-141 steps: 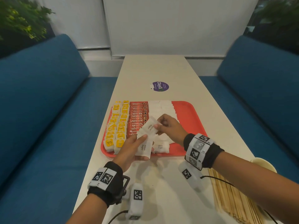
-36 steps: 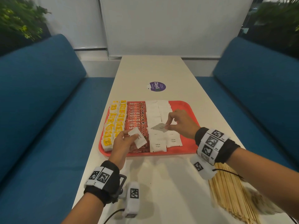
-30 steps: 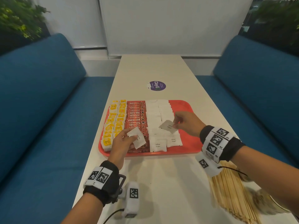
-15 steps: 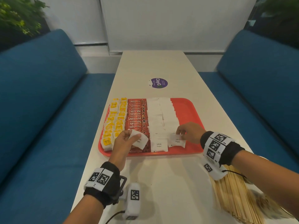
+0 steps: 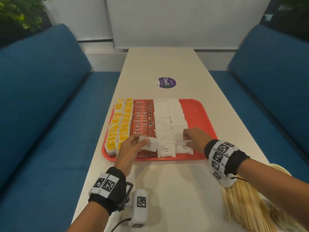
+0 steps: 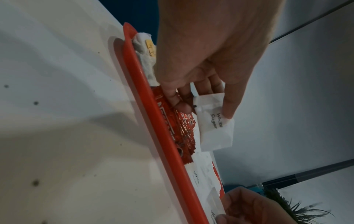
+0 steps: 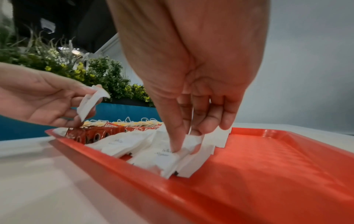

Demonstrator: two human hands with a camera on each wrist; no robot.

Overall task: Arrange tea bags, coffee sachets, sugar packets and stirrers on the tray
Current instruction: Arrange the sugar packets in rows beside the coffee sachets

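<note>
One sugar packet (image 5: pixel 149 145) pinched in left hand (image 5: pixel 129 149) above tray (image 5: pixel 199 114) near edge; right hand (image 5: pixel 195 139) fingertips pinch nearest packet (image 7: pixel 168 160) in right sugar row; packets likely light, soft, crumple easily; hold by flat edge.

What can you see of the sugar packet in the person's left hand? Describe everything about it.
The sugar packet is a small white paper sachet, roughly rectangular, printed "White Sugar" in dark script. Its surface is slightly creased, and it appears sealed. The left hand pinches it by one end between thumb and fingers, holding it tilted in the air above the near end of the red coffee sachets on the tray. It touches nothing but the hand.
</note>
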